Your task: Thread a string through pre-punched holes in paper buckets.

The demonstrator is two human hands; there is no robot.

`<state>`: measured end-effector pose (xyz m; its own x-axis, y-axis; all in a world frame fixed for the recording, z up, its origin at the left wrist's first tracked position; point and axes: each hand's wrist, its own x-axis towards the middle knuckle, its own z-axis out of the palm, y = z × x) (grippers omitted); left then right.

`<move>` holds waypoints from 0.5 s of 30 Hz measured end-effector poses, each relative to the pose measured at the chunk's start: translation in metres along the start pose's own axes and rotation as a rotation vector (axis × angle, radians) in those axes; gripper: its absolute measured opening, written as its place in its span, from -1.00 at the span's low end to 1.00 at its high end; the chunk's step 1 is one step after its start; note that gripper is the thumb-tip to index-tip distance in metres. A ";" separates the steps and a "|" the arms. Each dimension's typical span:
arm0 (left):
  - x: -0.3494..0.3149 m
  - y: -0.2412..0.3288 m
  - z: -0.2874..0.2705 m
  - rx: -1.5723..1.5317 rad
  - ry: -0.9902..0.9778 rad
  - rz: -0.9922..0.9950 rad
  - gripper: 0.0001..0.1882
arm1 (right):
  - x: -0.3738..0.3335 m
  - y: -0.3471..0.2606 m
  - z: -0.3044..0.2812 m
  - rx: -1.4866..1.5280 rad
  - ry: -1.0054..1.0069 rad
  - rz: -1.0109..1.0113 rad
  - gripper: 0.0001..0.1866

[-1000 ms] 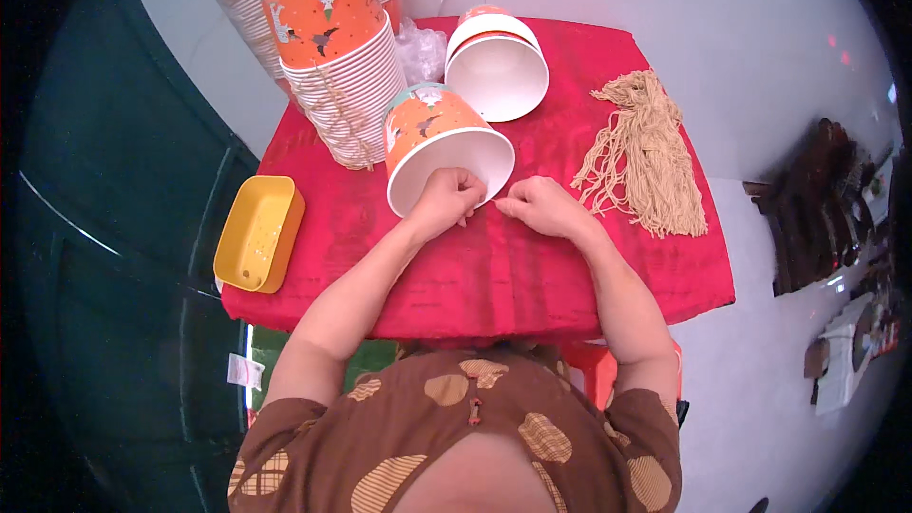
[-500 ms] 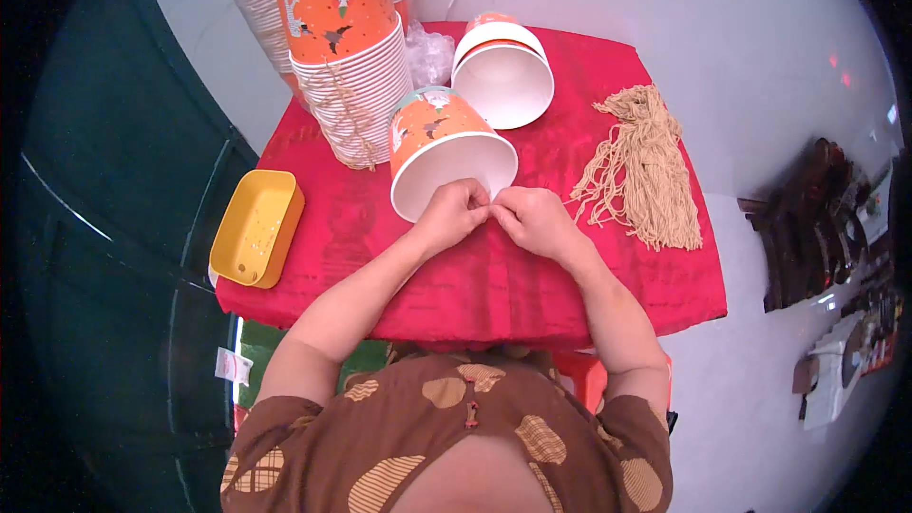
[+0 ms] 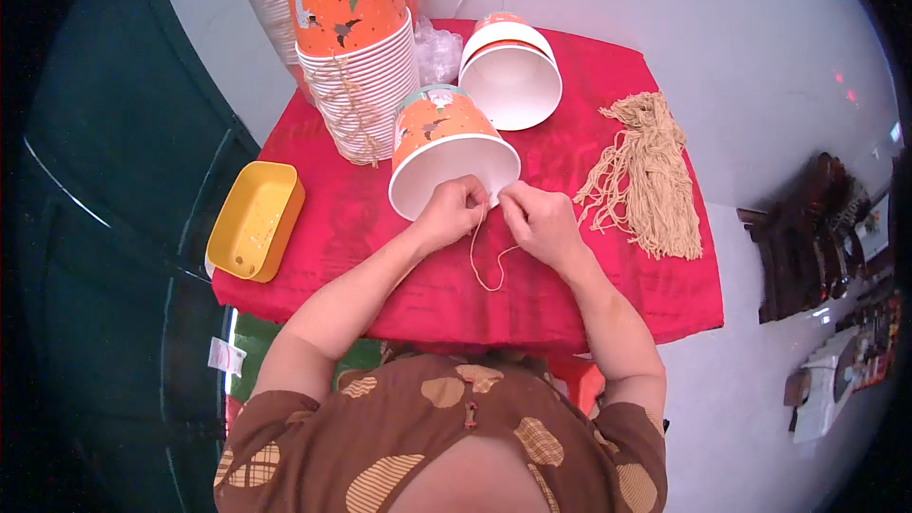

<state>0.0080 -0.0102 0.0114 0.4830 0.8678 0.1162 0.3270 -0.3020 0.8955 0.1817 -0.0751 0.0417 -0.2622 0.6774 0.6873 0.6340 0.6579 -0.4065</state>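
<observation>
Head view, string [image 3: 473,257] looped from left grip [image 3: 450,216], reaching right grip [image 3: 543,220]

I watch through the left fisheye on the wearer's head, angled steeply down toward twelve o'clock across the red table [image 3: 437,299], near enough that the brown top [image 3: 399,423] fills six o'clock and the left hand [image 3: 452,214] and right hand [image 3: 541,221] sit mid-view.

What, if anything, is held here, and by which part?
A tan string: the left hand pinches it above its drooping loop, by the nearest orange tub. Whether the right hand pinches it too cannot be told.
</observation>
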 end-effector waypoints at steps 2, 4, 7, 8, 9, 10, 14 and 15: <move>0.001 0.000 0.001 -0.012 -0.005 0.002 -0.91 | -0.005 0.013 0.007 -0.087 0.005 0.217 -0.90; 0.000 -0.001 0.000 -0.023 -0.004 0.001 -0.91 | -0.007 0.017 0.013 -0.099 -0.012 0.246 -0.87; 0.000 -0.005 0.000 -0.041 -0.014 0.050 -0.93 | -0.008 0.020 0.022 -0.099 -0.045 0.275 -0.83; -0.001 -0.006 0.000 -0.063 -0.026 0.046 -0.93 | -0.009 0.020 0.024 -0.086 -0.060 0.275 -0.82; -0.001 -0.007 -0.001 -0.085 -0.038 0.043 -0.93 | -0.009 0.020 0.025 -0.088 -0.064 0.272 -0.82; -0.001 -0.008 -0.001 -0.089 -0.035 0.044 -0.93 | -0.010 0.020 0.027 -0.103 -0.080 0.272 -0.83; 0.000 -0.014 0.001 -0.098 -0.025 0.102 -0.93 | -0.007 0.020 0.030 -0.099 -0.105 0.277 -0.83; -0.001 -0.013 0.000 -0.095 -0.030 0.123 -0.93 | -0.008 0.022 0.030 -0.102 -0.108 0.275 -0.83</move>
<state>0.0037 -0.0069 -0.0004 0.5389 0.8142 0.2159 0.1863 -0.3651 0.9121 0.1752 -0.0562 0.0091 -0.1425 0.8600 0.4899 0.7600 0.4122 -0.5025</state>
